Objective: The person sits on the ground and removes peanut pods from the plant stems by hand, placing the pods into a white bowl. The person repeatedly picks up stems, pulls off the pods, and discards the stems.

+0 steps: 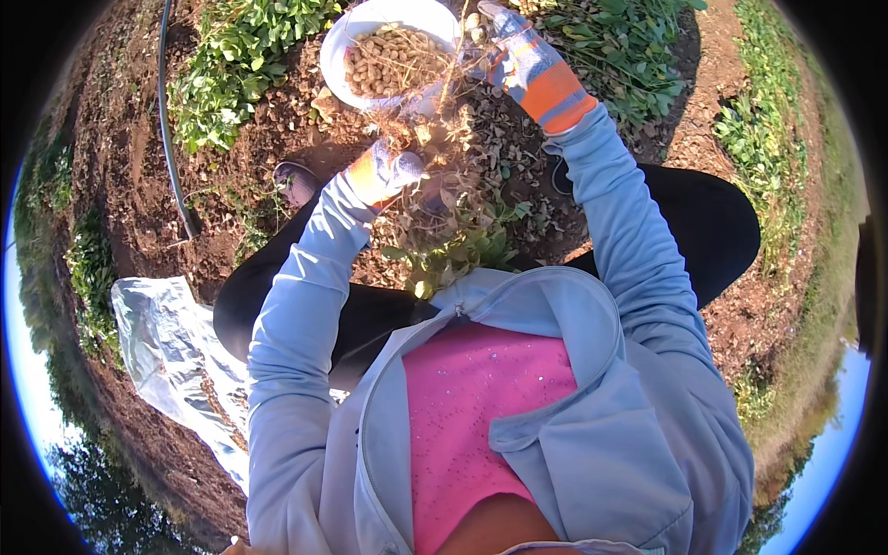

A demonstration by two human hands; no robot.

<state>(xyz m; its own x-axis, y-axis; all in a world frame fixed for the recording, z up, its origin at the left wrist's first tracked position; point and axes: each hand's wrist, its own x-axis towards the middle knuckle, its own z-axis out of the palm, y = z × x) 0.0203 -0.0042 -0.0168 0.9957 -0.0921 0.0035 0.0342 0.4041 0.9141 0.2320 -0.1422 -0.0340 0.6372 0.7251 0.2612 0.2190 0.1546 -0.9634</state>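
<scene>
My left hand (pixel 385 172), in a grey and orange work glove, is closed around the dry stems of an uprooted peanut plant (pixel 444 201). Its leaves hang toward my lap, and its thin roots reach up toward a white bucket (pixel 334 69). Harvested peanuts (pixel 388 66) in their shells lie inside the bucket, with some stray roots across them. At the bucket's right rim, my right hand (pixel 527 69), gloved alike, has its fingers at a few peanut pods (pixel 474 26) beside the roots. Part of those fingers is hidden in glare and root strands.
Leafy green plants (pixel 229 76) grow at the left, and more foliage (pixel 617 55) lies at the right. A dark hose (pixel 166 118) runs along the soil. Clear plastic sheeting (pixel 166 347) is spread beside my left knee. Dry leaves litter the ground between my legs.
</scene>
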